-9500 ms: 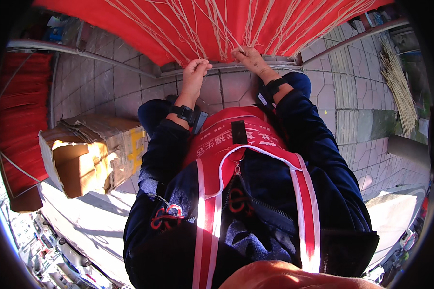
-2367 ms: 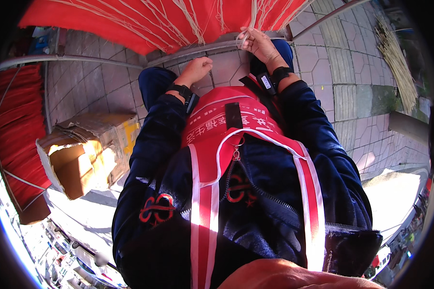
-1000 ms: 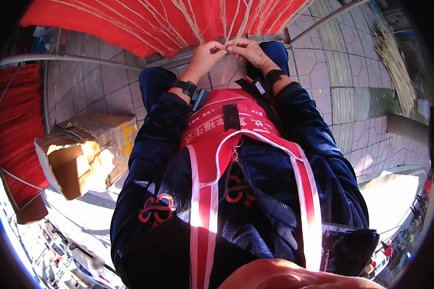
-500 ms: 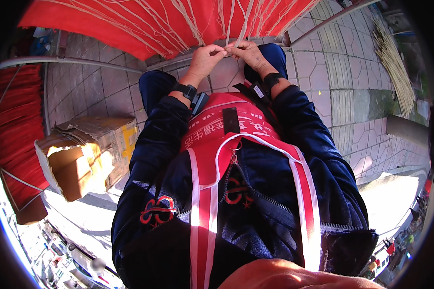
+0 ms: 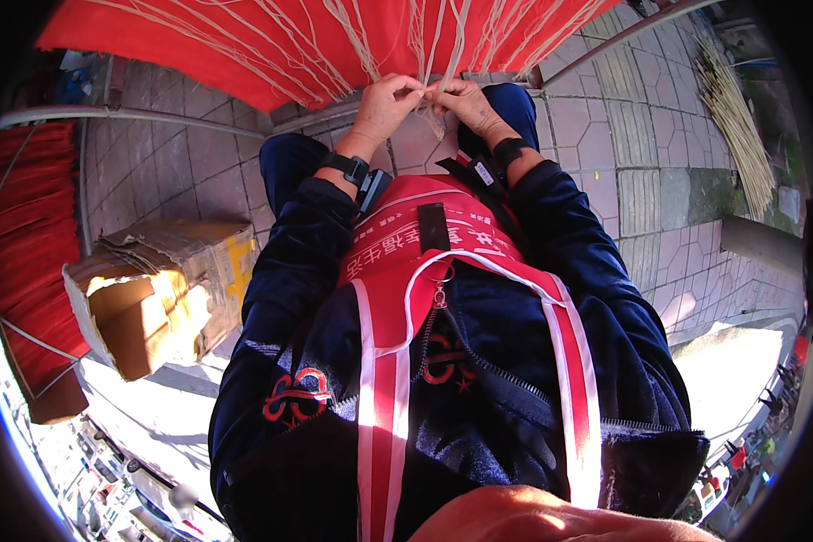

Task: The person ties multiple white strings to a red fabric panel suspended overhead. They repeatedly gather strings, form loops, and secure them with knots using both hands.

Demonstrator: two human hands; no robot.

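Observation:
A big red cloth (image 5: 271,45) crossed by pale cream strings (image 5: 434,45) hangs at the top of the view. My left hand (image 5: 384,104) and my right hand (image 5: 465,101) meet just under its lower edge, fingertips almost touching. Both pinch the same few hanging strings between thumb and fingers. Each wrist wears a black band. My dark blue sleeves and a red vest with white stripes (image 5: 406,271) fill the middle.
An open, worn cardboard box (image 5: 149,289) stands on the paving to my left. Another red cloth (image 5: 27,244) hangs at the far left. A metal rail (image 5: 126,115) runs below the cloth. A bundle of thin pale sticks (image 5: 736,117) lies at the upper right.
My left hand rose from lower down to join my right hand at the strings. Both hands now pinch the strings close together, slightly higher than half a second ago.

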